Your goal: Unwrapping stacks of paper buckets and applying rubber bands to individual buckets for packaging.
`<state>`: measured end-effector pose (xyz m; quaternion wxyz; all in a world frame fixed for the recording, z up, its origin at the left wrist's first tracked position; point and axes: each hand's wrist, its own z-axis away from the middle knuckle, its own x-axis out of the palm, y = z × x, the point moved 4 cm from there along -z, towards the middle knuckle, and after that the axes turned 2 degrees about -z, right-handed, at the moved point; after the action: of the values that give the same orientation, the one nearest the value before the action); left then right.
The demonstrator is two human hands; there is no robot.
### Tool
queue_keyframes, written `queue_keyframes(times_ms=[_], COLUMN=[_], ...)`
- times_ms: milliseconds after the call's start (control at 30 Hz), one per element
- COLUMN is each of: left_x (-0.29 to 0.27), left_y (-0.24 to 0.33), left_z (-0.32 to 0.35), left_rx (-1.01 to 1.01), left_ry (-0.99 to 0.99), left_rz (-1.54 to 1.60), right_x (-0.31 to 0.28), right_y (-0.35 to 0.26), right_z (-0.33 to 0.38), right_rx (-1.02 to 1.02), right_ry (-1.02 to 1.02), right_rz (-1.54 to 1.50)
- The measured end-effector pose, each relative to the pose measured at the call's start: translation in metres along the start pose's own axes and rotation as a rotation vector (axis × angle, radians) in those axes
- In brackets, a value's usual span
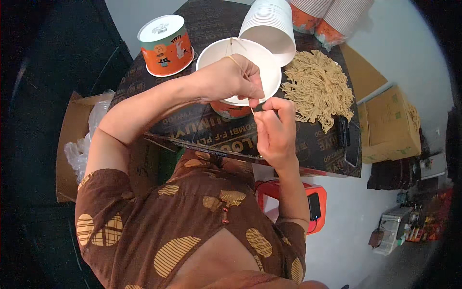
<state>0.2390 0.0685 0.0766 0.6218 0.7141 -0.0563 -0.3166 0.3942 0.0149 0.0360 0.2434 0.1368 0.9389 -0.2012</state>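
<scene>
A paper bucket (208, 54), white inside with an orange printed outside, stands at the table's near edge, its mouth tilted toward me. A thin tan cord (239, 42) shows at its far rim and loops across my left hand. Over the bucket's mouth my left hand (237, 79) has its fingers pinched together on the cord. Just below and to the right, my right hand (276, 129) is closed, thumb against forefinger, on a short stretch of that cord by the near rim. The fingertips hide how the cord meets the rim.
To the right lies a heap of tan cords (317, 86). An upside-down printed bucket (166, 48) stands far left; white nested buckets (267, 21) lie behind. A black phone-like object (342, 132) is at the dark table's (192, 123) right edge. Below are a red stool (315, 192) and cardboard boxes (387, 125).
</scene>
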Motion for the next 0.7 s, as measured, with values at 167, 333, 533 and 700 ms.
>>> queue_keyframes(times_ms=[167, 333, 533, 700], left_x=[0.003, -0.002, -0.007, -0.009], left_y=[-0.002, -0.01, -0.009, -0.016], left_z=[-0.001, -0.002, 0.001, 0.001], left_rx=[-0.01, 0.011, -0.168, -0.139], left_ry=[0.056, 0.085, 0.027, 0.065], left_rz=[0.092, 0.175, -0.078, -0.232], right_x=[0.002, 0.004, 0.011, 0.015], right_y=[-0.006, -0.006, -0.004, -0.008], right_z=[-0.008, -0.015, -0.025, -0.029], right_rx=[-0.106, -0.222, -0.321, -0.354], right_ry=[0.079, 0.128, 0.054, 0.028], right_rz=[0.128, 0.189, 0.147, 0.119])
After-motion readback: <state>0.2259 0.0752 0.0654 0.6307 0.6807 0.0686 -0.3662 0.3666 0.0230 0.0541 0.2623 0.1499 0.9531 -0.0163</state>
